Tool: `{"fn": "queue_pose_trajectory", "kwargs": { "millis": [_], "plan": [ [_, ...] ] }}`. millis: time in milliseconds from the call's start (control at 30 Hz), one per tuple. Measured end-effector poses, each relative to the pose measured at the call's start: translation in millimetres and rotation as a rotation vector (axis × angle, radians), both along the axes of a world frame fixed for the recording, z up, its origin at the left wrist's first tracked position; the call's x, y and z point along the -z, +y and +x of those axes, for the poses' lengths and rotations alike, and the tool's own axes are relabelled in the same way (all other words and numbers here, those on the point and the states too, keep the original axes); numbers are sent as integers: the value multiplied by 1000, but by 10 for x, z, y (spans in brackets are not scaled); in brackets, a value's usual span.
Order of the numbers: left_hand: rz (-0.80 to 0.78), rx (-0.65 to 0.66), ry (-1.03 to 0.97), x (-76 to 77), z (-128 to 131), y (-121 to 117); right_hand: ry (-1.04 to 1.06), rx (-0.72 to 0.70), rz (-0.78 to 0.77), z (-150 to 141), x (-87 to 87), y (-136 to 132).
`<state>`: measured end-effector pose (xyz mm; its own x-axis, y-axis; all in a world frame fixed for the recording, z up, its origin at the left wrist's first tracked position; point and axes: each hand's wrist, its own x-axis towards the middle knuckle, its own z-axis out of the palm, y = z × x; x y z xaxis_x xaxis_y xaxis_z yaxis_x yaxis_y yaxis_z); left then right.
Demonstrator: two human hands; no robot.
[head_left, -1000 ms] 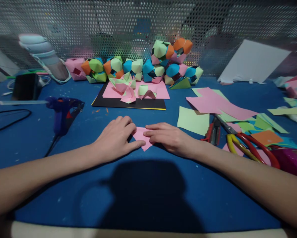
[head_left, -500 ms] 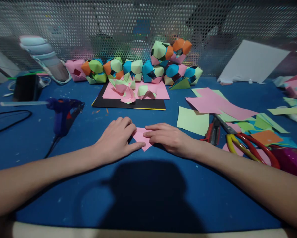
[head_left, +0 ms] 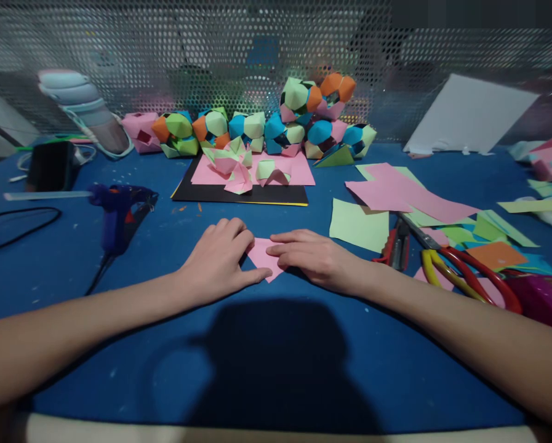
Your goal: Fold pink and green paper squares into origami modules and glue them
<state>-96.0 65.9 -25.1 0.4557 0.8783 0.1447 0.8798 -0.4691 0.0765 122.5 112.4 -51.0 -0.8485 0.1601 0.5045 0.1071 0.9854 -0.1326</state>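
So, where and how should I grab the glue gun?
Likely by the blue handle, the left hand coming from the near side: the handle points toward the person, while the pale stick juts left and the cord trails from the handle's base. That hand must first leave the pink paper.

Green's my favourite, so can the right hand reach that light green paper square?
Probably yes: the light green paper square lies just past the right hand, with nothing seen between them. The hand's fingers touch the small pink paper, though, so they'd need lifting first.
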Motion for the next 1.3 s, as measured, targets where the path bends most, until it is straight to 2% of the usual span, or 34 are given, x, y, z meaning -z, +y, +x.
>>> {"fn": "queue_pose_trajectory", "kwargs": {
  "millis": [633, 933, 1133, 1300],
  "plan": [
    [-11, 8, -27, -8, 12, -9, -14, 23, -41, 1, -7, -7],
    [-35, -3, -45, -11, 3, -9, -30, 12, 21, -5, -24, -8],
    [-60, -6, -40, -26, 4, 1, -296, 40, 80, 3, -217, -86],
    [-76, -33, -26, -56, 12, -14, -495, 134, 45, 26, -432, -182]
  ]
}}
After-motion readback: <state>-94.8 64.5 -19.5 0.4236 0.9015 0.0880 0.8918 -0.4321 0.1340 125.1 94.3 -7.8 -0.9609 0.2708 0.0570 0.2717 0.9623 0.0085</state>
